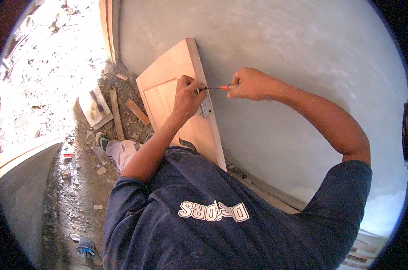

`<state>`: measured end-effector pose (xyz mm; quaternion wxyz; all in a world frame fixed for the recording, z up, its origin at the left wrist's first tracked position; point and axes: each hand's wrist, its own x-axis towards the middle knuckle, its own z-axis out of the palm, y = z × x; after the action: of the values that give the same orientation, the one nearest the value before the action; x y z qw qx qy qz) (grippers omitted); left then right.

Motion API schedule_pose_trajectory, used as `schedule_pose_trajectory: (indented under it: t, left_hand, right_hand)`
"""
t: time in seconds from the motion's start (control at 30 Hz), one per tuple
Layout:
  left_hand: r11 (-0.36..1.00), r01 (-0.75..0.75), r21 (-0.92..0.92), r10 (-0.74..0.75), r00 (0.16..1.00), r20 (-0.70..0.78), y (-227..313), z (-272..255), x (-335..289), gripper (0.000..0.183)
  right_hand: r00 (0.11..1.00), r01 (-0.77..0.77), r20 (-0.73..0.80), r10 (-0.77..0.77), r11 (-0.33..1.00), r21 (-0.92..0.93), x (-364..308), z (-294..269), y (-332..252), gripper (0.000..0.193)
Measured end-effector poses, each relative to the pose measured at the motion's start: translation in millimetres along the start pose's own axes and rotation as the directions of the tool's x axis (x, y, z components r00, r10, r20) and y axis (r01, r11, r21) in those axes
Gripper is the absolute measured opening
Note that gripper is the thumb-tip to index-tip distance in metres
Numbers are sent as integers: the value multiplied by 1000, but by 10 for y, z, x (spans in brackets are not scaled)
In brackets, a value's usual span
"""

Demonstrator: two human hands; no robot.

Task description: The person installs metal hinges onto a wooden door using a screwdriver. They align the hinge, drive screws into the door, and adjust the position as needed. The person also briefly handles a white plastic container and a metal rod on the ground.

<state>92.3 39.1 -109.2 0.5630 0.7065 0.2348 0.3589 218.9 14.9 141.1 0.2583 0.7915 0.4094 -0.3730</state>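
Note:
A pale wooden door (186,130) with a recessed panel stands on its edge, tilted against the wall. A metal hinge (206,109) sits on its narrow edge. My right hand (251,84) is closed around the handle of a screwdriver (224,87), whose thin shaft points left at the door edge just above the hinge. My left hand (186,96) rests against the door edge there, its fingers pinched together at the screwdriver's tip. Whatever those fingers hold is too small and too covered to make out.
A grey plastered wall (294,58) rises behind the door and to the right. Wood scraps (137,111), a board (95,108) with a dark tool on it and debris litter the dirt floor. At lower left lies a dark, blue-filled container (85,248). A bright doorway opens at upper left.

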Motion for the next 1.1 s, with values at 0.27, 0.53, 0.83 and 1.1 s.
schedule_pose_trajectory:
  t: [0.27,0.53,0.83,1.1]
  left_hand:
    - [1000,11,-28,-10,999,32,14,-9,-6,19]
    - [999,28,-18,-27,998,49,-2,14,17,19]
    - [999,-25,-23,25,999,29,-27,14,5,19]
    - [998,47,-52,-46,998,36,0,-17,24,37]
  right_hand:
    - [678,464,-135,-723,563,-684,-102,248,272,22]
    - [996,83,-13,-83,996,31,44,33,102,17]
    - [636,459,-140,-759,518,-722,-56,236,276,24]
    - [997,-54,62,45,987,150,39,-143,-31,25]
